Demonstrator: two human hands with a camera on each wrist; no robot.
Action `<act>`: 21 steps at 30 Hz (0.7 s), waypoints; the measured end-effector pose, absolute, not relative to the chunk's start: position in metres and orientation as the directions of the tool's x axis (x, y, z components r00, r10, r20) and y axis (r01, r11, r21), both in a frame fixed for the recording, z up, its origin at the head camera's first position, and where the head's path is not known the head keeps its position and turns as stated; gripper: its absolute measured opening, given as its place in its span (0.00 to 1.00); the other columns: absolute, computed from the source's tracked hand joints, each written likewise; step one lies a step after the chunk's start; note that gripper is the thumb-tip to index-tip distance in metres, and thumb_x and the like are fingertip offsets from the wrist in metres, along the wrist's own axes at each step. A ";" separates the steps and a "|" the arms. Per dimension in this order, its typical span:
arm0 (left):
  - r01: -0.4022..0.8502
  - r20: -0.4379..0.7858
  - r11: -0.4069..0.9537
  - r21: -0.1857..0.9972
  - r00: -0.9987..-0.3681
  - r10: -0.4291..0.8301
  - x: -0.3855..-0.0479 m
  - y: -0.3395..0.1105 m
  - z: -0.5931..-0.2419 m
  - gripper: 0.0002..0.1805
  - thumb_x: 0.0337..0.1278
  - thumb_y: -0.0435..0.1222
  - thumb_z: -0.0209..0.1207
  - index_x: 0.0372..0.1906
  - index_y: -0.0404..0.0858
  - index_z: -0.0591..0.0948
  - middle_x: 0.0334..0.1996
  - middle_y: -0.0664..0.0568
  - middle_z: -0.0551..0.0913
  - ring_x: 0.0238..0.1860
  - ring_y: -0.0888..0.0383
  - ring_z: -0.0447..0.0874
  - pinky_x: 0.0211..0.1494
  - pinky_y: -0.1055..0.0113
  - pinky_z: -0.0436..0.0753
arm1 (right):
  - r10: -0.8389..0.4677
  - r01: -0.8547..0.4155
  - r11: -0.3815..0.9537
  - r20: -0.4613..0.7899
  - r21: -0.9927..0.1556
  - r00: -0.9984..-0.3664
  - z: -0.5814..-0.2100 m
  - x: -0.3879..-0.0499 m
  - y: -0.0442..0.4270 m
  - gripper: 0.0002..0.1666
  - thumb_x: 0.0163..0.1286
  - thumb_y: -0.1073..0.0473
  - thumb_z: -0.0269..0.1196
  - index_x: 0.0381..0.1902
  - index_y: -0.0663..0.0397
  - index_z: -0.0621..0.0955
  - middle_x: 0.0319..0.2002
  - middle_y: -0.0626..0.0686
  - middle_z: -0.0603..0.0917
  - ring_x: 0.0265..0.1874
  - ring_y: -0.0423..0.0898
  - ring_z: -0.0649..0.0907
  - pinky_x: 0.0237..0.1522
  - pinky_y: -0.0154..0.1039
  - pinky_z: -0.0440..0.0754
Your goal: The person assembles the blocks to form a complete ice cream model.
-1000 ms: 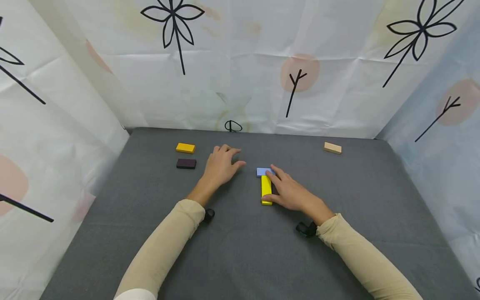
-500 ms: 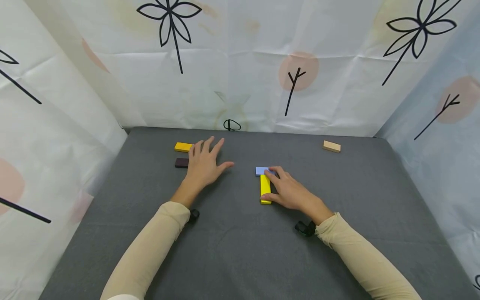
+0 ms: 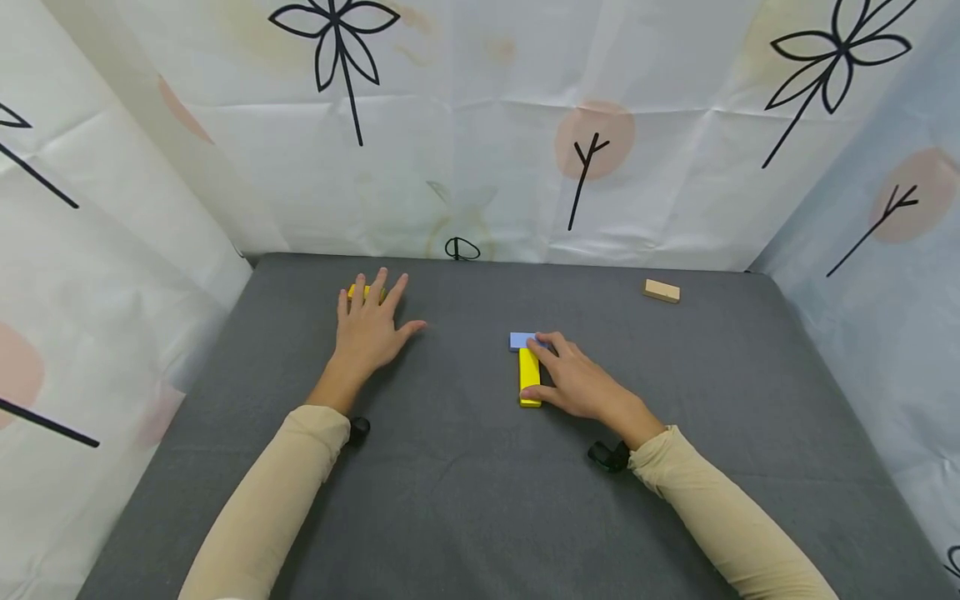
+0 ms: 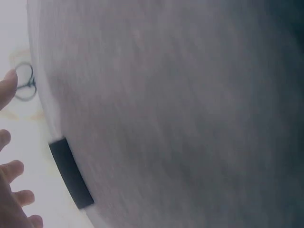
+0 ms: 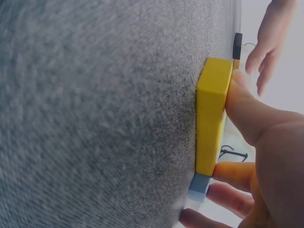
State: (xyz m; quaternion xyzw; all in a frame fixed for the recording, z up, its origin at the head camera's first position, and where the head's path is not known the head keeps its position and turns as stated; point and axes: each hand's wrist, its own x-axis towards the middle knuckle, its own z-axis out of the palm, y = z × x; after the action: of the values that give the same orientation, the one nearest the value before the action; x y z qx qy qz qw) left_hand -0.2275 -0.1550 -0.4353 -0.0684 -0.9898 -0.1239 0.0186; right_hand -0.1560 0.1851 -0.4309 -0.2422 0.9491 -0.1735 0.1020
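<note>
My left hand point(image 3: 365, 333), fingers spread, hovers over the orange block point(image 3: 360, 292), which shows between the fingers. It hides the dark block in the head view; that block point(image 4: 71, 173) appears beyond the fingertips in the left wrist view. My right hand point(image 3: 581, 386) rests on the yellow block point(image 3: 529, 371), thumb on its near end and index finger at its far end. The blue block point(image 3: 520, 341) lies crosswise against that far end, with another right fingertip touching it. In the right wrist view the yellow block point(image 5: 211, 114) is flat on the cloth.
A light wooden block point(image 3: 662, 291) lies at the back right of the grey-covered table point(image 3: 465, 517). White patterned cloth point(image 3: 480, 125) hangs behind the back edge and along both sides.
My left hand has moved left, away from the middle, to over the dark and orange blocks, its fingers spreading. My right hand has stayed on the yellow and blue blocks.
</note>
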 end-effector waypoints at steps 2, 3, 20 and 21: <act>0.128 0.050 0.958 0.256 -0.992 0.119 -0.227 -0.164 -0.435 0.49 0.66 0.63 0.57 0.83 0.54 0.51 0.84 0.44 0.46 0.83 0.35 0.39 0.81 0.33 0.41 | -0.495 -0.424 0.824 -0.111 -0.377 -0.862 -0.432 -0.156 0.185 0.51 0.70 0.38 0.65 0.80 0.58 0.60 0.77 0.63 0.61 0.71 0.66 0.71 0.65 0.62 0.77; 0.123 0.049 0.956 0.265 -0.992 0.114 -0.227 -0.168 -0.435 0.49 0.66 0.63 0.58 0.84 0.53 0.51 0.84 0.43 0.47 0.83 0.34 0.40 0.81 0.32 0.42 | -0.493 -0.422 0.825 -0.113 -0.377 -0.863 -0.432 -0.156 0.185 0.51 0.70 0.38 0.65 0.80 0.58 0.60 0.77 0.63 0.61 0.71 0.66 0.70 0.65 0.62 0.77; -0.005 -0.026 0.902 0.433 -1.000 0.007 -0.227 -0.217 -0.433 0.52 0.63 0.57 0.65 0.83 0.45 0.52 0.79 0.33 0.55 0.74 0.27 0.49 0.72 0.28 0.54 | -0.487 -0.416 0.824 -0.104 -0.386 -0.867 -0.433 -0.156 0.186 0.51 0.70 0.38 0.65 0.80 0.57 0.61 0.77 0.62 0.61 0.71 0.66 0.70 0.66 0.62 0.76; -0.013 -0.031 0.898 0.441 -1.000 0.001 -0.227 -0.218 -0.433 0.52 0.62 0.57 0.66 0.83 0.45 0.52 0.78 0.32 0.56 0.74 0.27 0.50 0.72 0.28 0.54 | -0.486 -0.415 0.823 -0.102 -0.387 -0.868 -0.434 -0.156 0.186 0.51 0.70 0.38 0.66 0.80 0.57 0.61 0.77 0.62 0.61 0.71 0.66 0.70 0.66 0.62 0.76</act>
State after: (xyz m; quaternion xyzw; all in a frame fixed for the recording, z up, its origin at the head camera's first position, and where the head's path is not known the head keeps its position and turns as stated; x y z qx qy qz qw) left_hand -0.2269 -0.2183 -0.4326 0.0030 -0.9739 -0.2263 -0.0155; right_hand -0.1555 0.1863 -0.4337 -0.2373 0.9497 -0.1791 0.0984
